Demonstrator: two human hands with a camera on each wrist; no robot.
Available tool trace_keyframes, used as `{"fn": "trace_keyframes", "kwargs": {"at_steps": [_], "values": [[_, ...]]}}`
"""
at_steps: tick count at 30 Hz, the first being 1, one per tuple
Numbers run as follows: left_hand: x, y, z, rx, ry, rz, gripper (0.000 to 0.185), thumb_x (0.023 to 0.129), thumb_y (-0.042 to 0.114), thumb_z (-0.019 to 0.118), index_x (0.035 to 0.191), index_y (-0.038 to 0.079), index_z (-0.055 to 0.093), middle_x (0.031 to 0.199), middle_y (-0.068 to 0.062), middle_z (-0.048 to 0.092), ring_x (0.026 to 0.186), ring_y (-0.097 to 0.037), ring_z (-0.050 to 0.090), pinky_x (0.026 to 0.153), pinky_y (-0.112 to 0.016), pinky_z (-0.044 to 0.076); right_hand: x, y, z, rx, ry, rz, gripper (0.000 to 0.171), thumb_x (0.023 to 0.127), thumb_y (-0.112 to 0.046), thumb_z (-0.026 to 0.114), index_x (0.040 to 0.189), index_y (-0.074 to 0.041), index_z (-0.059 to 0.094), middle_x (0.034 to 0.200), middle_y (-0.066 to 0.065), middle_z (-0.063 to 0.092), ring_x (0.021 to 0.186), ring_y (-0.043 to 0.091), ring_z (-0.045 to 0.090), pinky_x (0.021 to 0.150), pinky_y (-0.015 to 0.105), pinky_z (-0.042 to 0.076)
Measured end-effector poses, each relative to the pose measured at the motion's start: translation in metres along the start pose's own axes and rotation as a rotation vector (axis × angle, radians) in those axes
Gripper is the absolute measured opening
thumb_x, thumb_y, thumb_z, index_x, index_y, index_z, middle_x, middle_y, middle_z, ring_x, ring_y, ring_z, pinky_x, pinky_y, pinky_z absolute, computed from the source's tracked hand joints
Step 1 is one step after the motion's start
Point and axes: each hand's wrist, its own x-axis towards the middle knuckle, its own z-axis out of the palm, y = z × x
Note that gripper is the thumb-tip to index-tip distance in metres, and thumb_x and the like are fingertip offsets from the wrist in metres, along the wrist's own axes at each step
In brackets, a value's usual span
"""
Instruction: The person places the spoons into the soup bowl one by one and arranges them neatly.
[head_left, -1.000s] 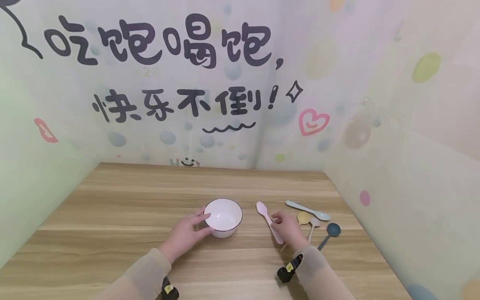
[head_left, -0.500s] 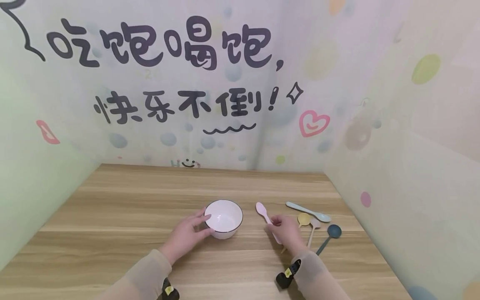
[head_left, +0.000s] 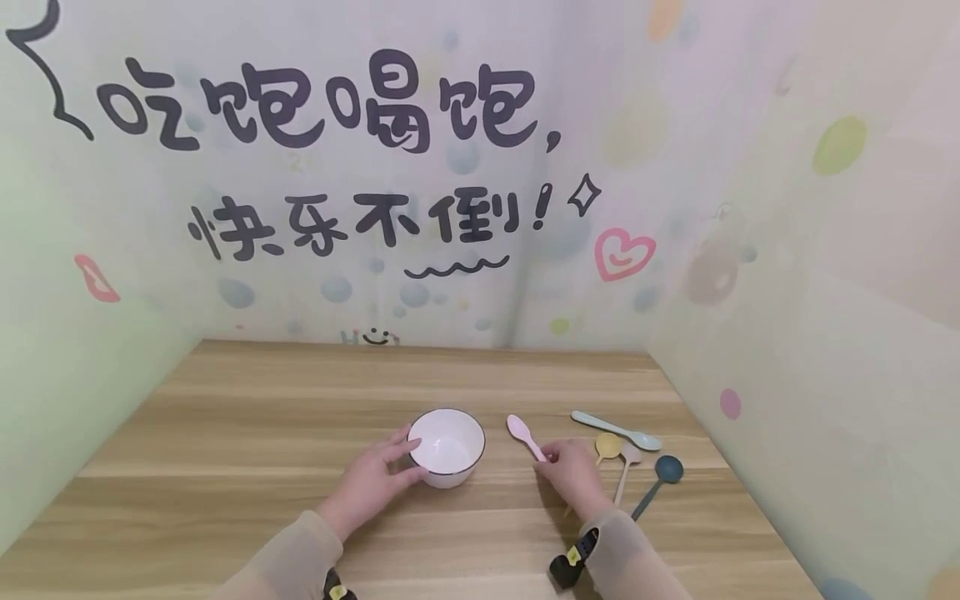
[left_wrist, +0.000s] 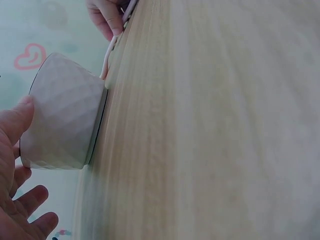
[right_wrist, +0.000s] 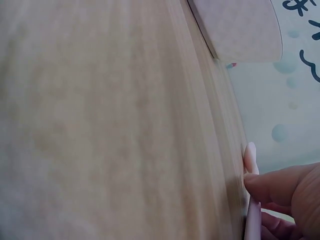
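A white bowl [head_left: 447, 446] with a dark rim stands on the wooden table [head_left: 247, 433]. My left hand [head_left: 405, 460] holds its left side, index finger at the rim and thumb low on the wall. The left wrist view shows that thumb [left_wrist: 17, 120] against the ribbed bowl [left_wrist: 65, 120]. To the right of the bowl, my right hand [head_left: 546, 454] pinches the handle of a pink spoon [head_left: 522, 435], whose head points away from me. In the right wrist view the pink spoon [right_wrist: 250, 156] lies low on the table under my fingertips [right_wrist: 272, 182]; the rest of its handle is hidden.
Right of my right hand lie several more spoons: a light blue spoon [head_left: 617, 429], a yellow spoon [head_left: 607, 447], a beige spoon [head_left: 627, 463] and a dark blue spoon [head_left: 658, 478]. Patterned walls [head_left: 787, 350] close the table at the back and on both sides.
My right hand has slid forward over the pink spoon's handle and now pinches it; the spoon has shifted slightly toward the bowl. The left hand stays on the bowl.
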Motion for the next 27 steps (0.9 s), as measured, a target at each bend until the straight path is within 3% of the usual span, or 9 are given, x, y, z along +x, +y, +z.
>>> {"fn": "trace_keyframes", "kwargs": {"at_steps": [15,27], "values": [[-0.0008,-0.0012,0.0027,-0.008,0.002,0.010,0.054,0.082,0.036,0.076,0.125,0.006,0.064,0.147,-0.012,0.044,0.135,-0.036,0.038,0.110,-0.052,0.030,-0.0015,-0.0018,0.0012,-0.040,0.017,0.015,0.011,0.080,-0.006,0.070,0.090,-0.002,0.071,0.074,0.002,0.061,0.064,0.016,0.052,0.053,0.027,0.044],[-0.0009,-0.0008,0.0028,-0.010,0.013,0.000,0.053,0.081,0.034,0.077,0.125,0.007,0.065,0.146,-0.011,0.045,0.135,-0.036,0.039,0.110,-0.052,0.030,0.0003,-0.0087,-0.0046,-0.015,0.031,0.005,0.016,0.082,-0.006,0.067,0.097,-0.002,0.071,0.076,0.002,0.061,0.065,0.017,0.051,0.053,0.027,0.042]]}}
